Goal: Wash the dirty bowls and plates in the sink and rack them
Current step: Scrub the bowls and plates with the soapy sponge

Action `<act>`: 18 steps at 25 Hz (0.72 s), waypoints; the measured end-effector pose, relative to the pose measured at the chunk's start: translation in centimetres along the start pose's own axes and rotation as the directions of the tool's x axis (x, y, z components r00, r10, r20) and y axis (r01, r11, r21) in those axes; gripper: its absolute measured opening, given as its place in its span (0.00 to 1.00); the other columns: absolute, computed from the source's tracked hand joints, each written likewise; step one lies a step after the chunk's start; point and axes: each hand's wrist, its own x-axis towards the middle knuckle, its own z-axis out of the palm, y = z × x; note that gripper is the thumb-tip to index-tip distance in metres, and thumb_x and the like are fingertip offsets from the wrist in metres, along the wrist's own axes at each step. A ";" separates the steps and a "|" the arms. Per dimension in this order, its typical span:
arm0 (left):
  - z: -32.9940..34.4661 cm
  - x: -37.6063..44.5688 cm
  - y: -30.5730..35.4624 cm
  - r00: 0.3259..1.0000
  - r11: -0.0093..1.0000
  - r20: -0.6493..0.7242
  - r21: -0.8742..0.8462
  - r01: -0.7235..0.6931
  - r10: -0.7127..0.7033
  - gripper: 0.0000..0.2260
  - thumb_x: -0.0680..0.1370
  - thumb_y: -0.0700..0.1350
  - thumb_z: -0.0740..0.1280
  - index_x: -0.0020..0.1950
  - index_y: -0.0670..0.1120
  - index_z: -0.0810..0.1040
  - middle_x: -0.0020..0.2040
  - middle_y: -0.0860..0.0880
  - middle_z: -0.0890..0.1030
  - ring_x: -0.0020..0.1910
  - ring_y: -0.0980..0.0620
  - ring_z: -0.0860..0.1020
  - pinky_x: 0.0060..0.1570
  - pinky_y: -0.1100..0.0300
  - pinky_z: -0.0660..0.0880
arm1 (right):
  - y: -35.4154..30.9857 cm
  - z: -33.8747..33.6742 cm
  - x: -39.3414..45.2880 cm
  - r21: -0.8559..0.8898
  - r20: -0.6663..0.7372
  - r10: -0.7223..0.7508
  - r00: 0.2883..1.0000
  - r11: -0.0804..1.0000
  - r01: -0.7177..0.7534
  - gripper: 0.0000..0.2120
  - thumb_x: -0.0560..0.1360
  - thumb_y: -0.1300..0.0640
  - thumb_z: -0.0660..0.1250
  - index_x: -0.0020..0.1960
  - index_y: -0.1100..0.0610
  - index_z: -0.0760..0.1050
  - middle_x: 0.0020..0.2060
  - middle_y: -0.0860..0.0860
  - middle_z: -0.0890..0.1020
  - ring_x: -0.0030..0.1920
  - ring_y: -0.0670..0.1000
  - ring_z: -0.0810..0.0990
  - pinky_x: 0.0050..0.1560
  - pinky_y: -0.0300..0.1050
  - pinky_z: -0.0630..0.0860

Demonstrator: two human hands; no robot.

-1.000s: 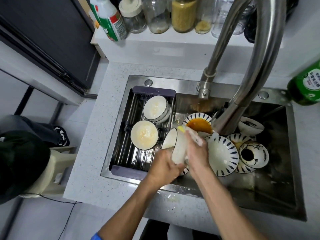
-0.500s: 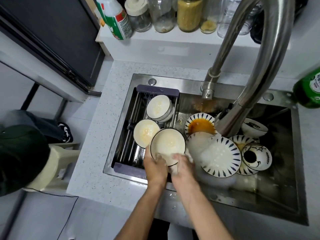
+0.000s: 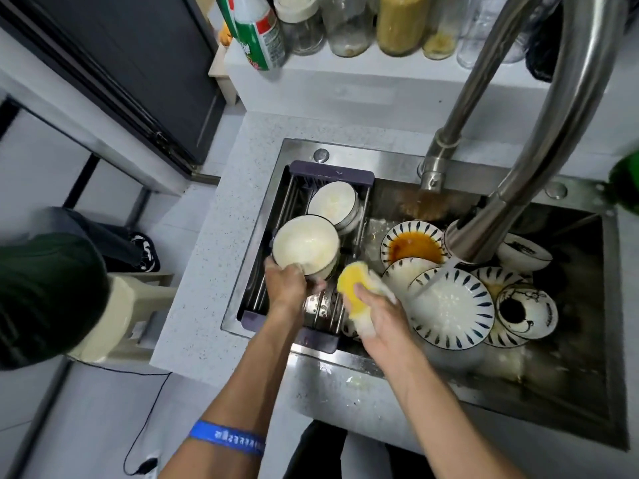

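My left hand (image 3: 285, 283) grips a soapy white bowl (image 3: 306, 243) by its near rim, over the dark drying rack (image 3: 332, 174) on the sink's left side. Behind it in the rack leans another white bowl (image 3: 333, 202). My right hand (image 3: 378, 312) holds a yellow sponge (image 3: 352, 283) just right of the rack. In the steel sink (image 3: 553, 368) lie a blue-patterned plate (image 3: 449, 305) under running water, a plate with orange sauce (image 3: 413, 245), and two bowls with black drawings (image 3: 527, 311), (image 3: 524, 252).
The big curved faucet (image 3: 553, 115) arches over the sink, its head close above the plates. Jars and a green-labelled bottle (image 3: 256, 29) line the shelf behind. A green bottle (image 3: 626, 188) stands at the right edge. A speckled counter (image 3: 204, 271) borders the sink's left side.
My left hand has carried the white bowl left from over the sink to the rack, in front of the earlier bowl. My right hand with the sponge has come off it.
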 end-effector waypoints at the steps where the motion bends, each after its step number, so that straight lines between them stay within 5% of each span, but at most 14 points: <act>1: 0.1 0.6 0.4 1.000 1.000 -0.010 0.028 -0.012 0.012 0.22 0.76 0.30 0.56 0.69 0.44 0.64 0.57 0.38 0.76 0.42 0.38 0.82 0.26 0.58 0.78 | 0.4 -0.8 0.2 -0.066 -0.032 0.055 0.998 0.996 -0.057 0.22 0.74 0.69 0.68 0.65 0.55 0.75 0.56 0.58 0.83 0.55 0.58 0.82 0.45 0.47 0.80; 3: 0.3 1.2 0.0 0.999 0.987 0.005 0.156 0.034 -0.035 0.18 0.78 0.33 0.57 0.66 0.45 0.63 0.57 0.35 0.75 0.40 0.39 0.82 0.22 0.60 0.75 | 0.7 -2.7 0.1 -0.241 -0.094 0.084 0.992 0.965 -0.104 0.21 0.72 0.73 0.67 0.60 0.55 0.78 0.53 0.59 0.82 0.52 0.60 0.82 0.43 0.50 0.82; 5: -0.2 1.9 -0.9 0.992 0.969 0.007 0.214 0.122 -0.126 0.14 0.78 0.33 0.57 0.64 0.38 0.63 0.49 0.32 0.78 0.28 0.44 0.79 0.18 0.61 0.72 | -0.1 -5.1 -0.3 -0.452 -0.165 -0.016 0.986 0.890 -0.061 0.21 0.68 0.74 0.65 0.53 0.53 0.80 0.51 0.59 0.82 0.49 0.59 0.82 0.46 0.55 0.83; 8: -0.4 1.6 -2.6 0.982 0.969 -0.019 0.161 0.187 -0.186 0.13 0.77 0.35 0.58 0.59 0.30 0.71 0.35 0.34 0.79 0.19 0.47 0.75 0.18 0.62 0.70 | -3.8 -9.4 -2.0 -0.544 -0.293 -0.090 0.952 0.834 -0.089 0.20 0.71 0.76 0.59 0.47 0.53 0.79 0.50 0.56 0.80 0.48 0.57 0.80 0.36 0.48 0.83; 11: 1.8 -1.2 -4.2 0.977 0.976 0.115 0.147 0.163 -0.181 0.10 0.79 0.38 0.58 0.57 0.36 0.74 0.35 0.40 0.80 0.23 0.47 0.75 0.21 0.61 0.71 | -8.0 -13.6 -1.6 -0.491 -0.398 -0.233 0.887 0.871 0.009 0.20 0.73 0.74 0.55 0.57 0.59 0.78 0.57 0.61 0.78 0.50 0.61 0.78 0.26 0.42 0.79; 14: 6.4 -3.5 -5.8 0.951 0.969 0.293 0.247 0.029 -0.103 0.09 0.80 0.35 0.59 0.49 0.46 0.76 0.37 0.44 0.81 0.29 0.48 0.76 0.25 0.61 0.73 | -12.8 -14.8 1.0 -0.501 -0.444 -0.370 0.816 0.857 0.116 0.13 0.73 0.69 0.61 0.53 0.58 0.77 0.56 0.59 0.78 0.48 0.57 0.76 0.34 0.49 0.81; 18: 9.0 -1.7 -11.2 0.961 0.841 0.263 0.537 -0.069 -0.090 0.08 0.78 0.32 0.63 0.48 0.43 0.79 0.47 0.44 0.83 0.47 0.42 0.79 0.44 0.55 0.77 | -12.4 -13.5 3.7 -0.739 -0.261 -0.346 0.901 0.673 0.044 0.04 0.74 0.54 0.72 0.46 0.50 0.77 0.43 0.45 0.78 0.42 0.47 0.76 0.40 0.55 0.82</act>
